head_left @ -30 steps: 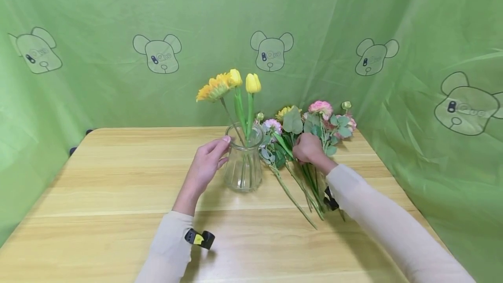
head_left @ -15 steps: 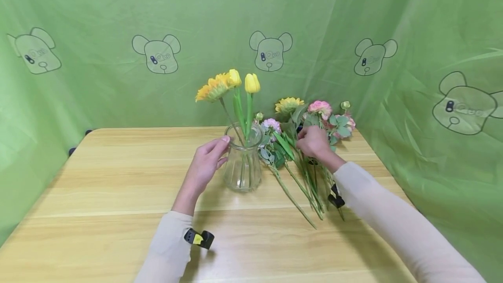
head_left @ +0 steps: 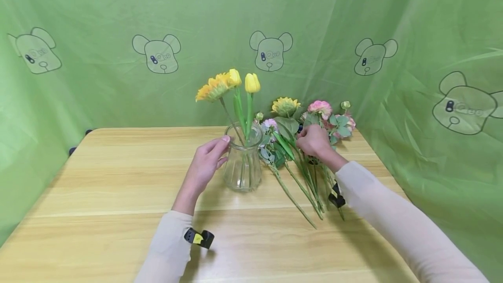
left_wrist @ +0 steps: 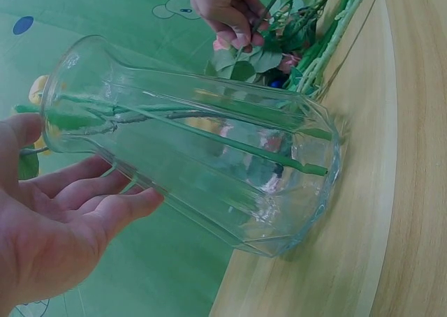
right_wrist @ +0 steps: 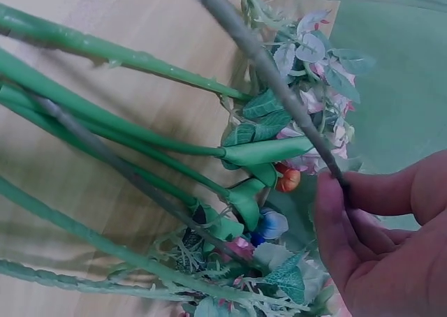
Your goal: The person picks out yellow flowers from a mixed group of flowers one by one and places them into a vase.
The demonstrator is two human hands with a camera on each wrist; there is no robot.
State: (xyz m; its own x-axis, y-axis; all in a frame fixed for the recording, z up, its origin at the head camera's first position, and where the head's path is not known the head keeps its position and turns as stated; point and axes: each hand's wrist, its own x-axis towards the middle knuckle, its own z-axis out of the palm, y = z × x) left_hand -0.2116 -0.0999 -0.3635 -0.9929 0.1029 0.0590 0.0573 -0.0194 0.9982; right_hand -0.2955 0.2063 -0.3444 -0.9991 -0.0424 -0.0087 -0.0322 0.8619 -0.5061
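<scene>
The right hand (head_left: 314, 142) pinches a dark, slender stem (right_wrist: 279, 86) between thumb and fingertips, while the left hand (head_left: 207, 160) rests its fingers, relaxed rather than wrapped, against the rim and side of the clear glass vase (head_left: 235, 176), which stands upright towards the far side of the table (head_left: 118, 178). That stem most likely belongs to the loose sunflower (head_left: 285, 106) just beyond the right hand (leaves hide the join, so I can't swear to it). Drawing it free would call for a slow, lengthwise pull, since its leaves look apt to snag on the crowded flowers beside it; a close, firm pinch should stop the heavy head from twisting. The left hand's light touch is probably enough to steady the glass, though a trailing stem could knock it, top-heavy as it looks with an orange-yellow sunflower (head_left: 214, 88) and two yellow tulips (head_left: 253, 83) rising well above its mouth. The tabletop is pale wood grain, and on its right part pink blossoms (head_left: 320, 108) and greenery lie with stem ends towards the person. Behind and along both sides hangs a creased green curtain (head_left: 212, 12), printed with outlined bear heads (head_left: 271, 53).
</scene>
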